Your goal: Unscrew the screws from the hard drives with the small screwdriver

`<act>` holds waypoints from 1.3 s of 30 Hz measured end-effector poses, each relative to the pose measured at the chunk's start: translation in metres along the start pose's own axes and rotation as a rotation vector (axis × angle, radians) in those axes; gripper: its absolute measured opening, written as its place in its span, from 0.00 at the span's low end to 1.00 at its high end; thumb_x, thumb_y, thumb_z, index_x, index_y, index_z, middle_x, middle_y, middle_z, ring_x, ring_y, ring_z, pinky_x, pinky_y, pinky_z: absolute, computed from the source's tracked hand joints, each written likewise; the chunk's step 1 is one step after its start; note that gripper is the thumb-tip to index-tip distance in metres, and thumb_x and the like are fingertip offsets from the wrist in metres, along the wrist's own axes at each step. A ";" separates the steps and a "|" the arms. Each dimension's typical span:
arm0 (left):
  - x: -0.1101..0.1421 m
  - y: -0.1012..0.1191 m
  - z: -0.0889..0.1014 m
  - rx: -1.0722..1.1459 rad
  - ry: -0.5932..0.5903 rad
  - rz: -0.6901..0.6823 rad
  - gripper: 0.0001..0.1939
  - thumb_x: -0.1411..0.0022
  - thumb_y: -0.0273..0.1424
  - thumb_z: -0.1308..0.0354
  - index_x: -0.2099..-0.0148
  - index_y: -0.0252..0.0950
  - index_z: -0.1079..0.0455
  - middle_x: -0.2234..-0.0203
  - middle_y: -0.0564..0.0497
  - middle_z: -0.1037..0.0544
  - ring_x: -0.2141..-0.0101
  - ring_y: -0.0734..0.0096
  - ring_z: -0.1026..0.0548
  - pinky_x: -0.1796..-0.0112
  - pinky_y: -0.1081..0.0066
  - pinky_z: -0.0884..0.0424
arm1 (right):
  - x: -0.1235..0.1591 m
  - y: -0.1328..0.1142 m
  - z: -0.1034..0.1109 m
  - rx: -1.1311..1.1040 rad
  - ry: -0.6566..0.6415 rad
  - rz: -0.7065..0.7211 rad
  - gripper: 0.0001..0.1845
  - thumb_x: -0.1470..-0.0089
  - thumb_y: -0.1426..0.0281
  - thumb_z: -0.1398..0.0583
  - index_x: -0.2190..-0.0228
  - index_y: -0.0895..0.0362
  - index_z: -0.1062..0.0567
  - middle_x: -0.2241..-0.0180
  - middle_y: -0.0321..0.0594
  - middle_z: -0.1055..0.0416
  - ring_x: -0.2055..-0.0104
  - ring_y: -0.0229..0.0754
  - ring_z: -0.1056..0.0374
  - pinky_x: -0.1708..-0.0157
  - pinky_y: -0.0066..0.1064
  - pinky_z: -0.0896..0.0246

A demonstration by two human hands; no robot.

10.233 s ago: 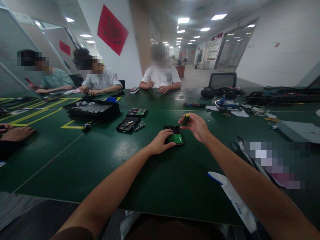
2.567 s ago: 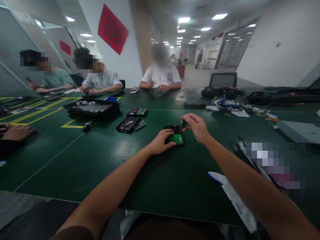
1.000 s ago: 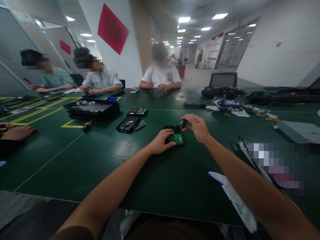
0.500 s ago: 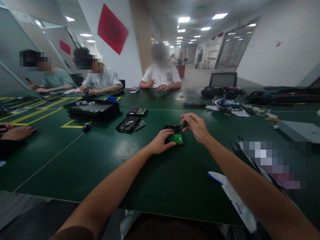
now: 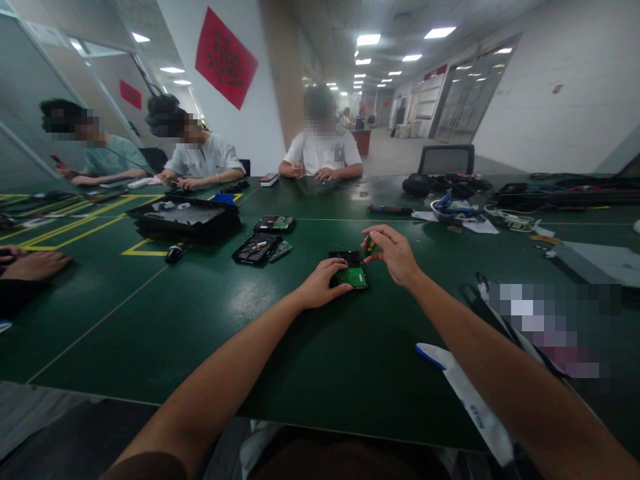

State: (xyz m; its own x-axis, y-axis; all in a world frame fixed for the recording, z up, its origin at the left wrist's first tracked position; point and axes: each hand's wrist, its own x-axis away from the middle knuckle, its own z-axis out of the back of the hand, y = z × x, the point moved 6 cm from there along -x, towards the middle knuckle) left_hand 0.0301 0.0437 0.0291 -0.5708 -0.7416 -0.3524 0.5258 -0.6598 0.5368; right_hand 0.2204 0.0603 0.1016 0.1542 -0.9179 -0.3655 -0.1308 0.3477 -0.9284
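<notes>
A hard drive (image 5: 354, 277) lies on the green table (image 5: 320, 353), its green circuit board facing up and its black body showing along the far side. My left hand (image 5: 323, 283) grips it from the left, thumb at the near edge and fingers over the far part. Just right of the drive, my right hand (image 5: 393, 253) is closed around a small screwdriver (image 5: 370, 246) with a yellow and black handle, held roughly upright. The screwdriver's tip is too small to make out. My fingers cover the drive's left end.
Left of my hands lie an opened drive case (image 5: 256, 249), a loose circuit board (image 5: 280, 251) and another hard drive (image 5: 275, 223). Farther left are a black tray (image 5: 185, 217) and a mouse (image 5: 174, 254). Cables (image 5: 455, 208) and a grey box (image 5: 597, 261) sit right. Several people sit around.
My left hand and the drive stay in place. The screwdriver handle has turned slightly in my right hand, showing more yellow. The person opposite has shifted a hand.
</notes>
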 end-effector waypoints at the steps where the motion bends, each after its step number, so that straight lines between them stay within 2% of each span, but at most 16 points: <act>1: 0.000 0.000 0.000 0.001 0.002 -0.002 0.31 0.37 0.47 0.36 0.36 0.39 0.32 0.36 0.40 0.33 0.34 0.50 0.36 0.34 0.48 0.39 | 0.000 -0.001 0.000 0.018 0.005 0.013 0.16 0.43 0.53 0.34 0.61 0.52 0.21 0.64 0.40 0.26 0.60 0.43 0.28 0.74 0.29 0.24; 5: 0.000 0.003 0.001 0.001 0.009 -0.013 0.31 0.36 0.47 0.36 0.37 0.38 0.32 0.36 0.39 0.33 0.35 0.51 0.36 0.34 0.49 0.38 | 0.000 0.000 0.000 0.009 0.029 0.035 0.16 0.44 0.54 0.32 0.65 0.53 0.24 0.67 0.38 0.25 0.62 0.43 0.26 0.73 0.30 0.24; 10: 0.000 0.002 0.001 0.000 0.008 -0.017 0.32 0.36 0.47 0.37 0.36 0.36 0.32 0.37 0.38 0.32 0.35 0.51 0.35 0.35 0.50 0.38 | 0.000 0.004 0.000 -0.074 0.026 0.005 0.17 0.43 0.54 0.33 0.63 0.54 0.27 0.65 0.38 0.24 0.63 0.42 0.25 0.72 0.31 0.24; 17: 0.000 0.002 0.000 -0.007 0.006 -0.027 0.30 0.35 0.46 0.37 0.36 0.37 0.32 0.37 0.39 0.32 0.35 0.52 0.35 0.34 0.50 0.38 | 0.000 0.003 0.001 -0.048 0.008 0.023 0.18 0.39 0.51 0.37 0.60 0.53 0.23 0.66 0.39 0.26 0.62 0.42 0.27 0.73 0.30 0.23; 23: 0.001 0.004 0.001 -0.011 0.015 -0.021 0.30 0.35 0.45 0.36 0.36 0.38 0.32 0.37 0.39 0.32 0.35 0.52 0.35 0.34 0.50 0.39 | 0.002 0.000 -0.001 -0.002 0.050 0.036 0.18 0.44 0.52 0.33 0.65 0.54 0.25 0.66 0.38 0.25 0.63 0.41 0.26 0.75 0.26 0.26; 29: 0.002 0.001 0.000 -0.013 0.018 -0.018 0.30 0.35 0.46 0.37 0.36 0.39 0.32 0.36 0.40 0.32 0.35 0.52 0.35 0.34 0.50 0.38 | 0.002 -0.003 -0.003 -0.014 0.007 0.047 0.18 0.41 0.52 0.35 0.60 0.53 0.24 0.64 0.39 0.23 0.62 0.42 0.25 0.75 0.27 0.27; 35: 0.003 0.000 0.000 -0.006 0.020 -0.015 0.30 0.35 0.47 0.38 0.36 0.39 0.32 0.36 0.40 0.33 0.35 0.52 0.36 0.34 0.50 0.38 | 0.000 0.000 -0.002 -0.086 -0.016 0.028 0.20 0.38 0.50 0.39 0.59 0.54 0.20 0.65 0.41 0.25 0.61 0.43 0.26 0.72 0.30 0.24; 39: 0.003 -0.001 -0.002 -0.011 0.020 -0.029 0.29 0.34 0.46 0.38 0.37 0.39 0.32 0.36 0.40 0.32 0.35 0.52 0.35 0.34 0.49 0.38 | 0.000 0.001 -0.002 -0.076 -0.019 0.024 0.20 0.40 0.51 0.38 0.58 0.53 0.20 0.64 0.41 0.25 0.60 0.44 0.27 0.73 0.29 0.24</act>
State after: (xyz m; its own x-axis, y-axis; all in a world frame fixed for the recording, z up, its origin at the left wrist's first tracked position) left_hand 0.0292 0.0419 0.0265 -0.5735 -0.7241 -0.3831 0.5159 -0.6825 0.5177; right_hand 0.2186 0.0599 0.1009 0.1683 -0.9055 -0.3896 -0.2087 0.3536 -0.9118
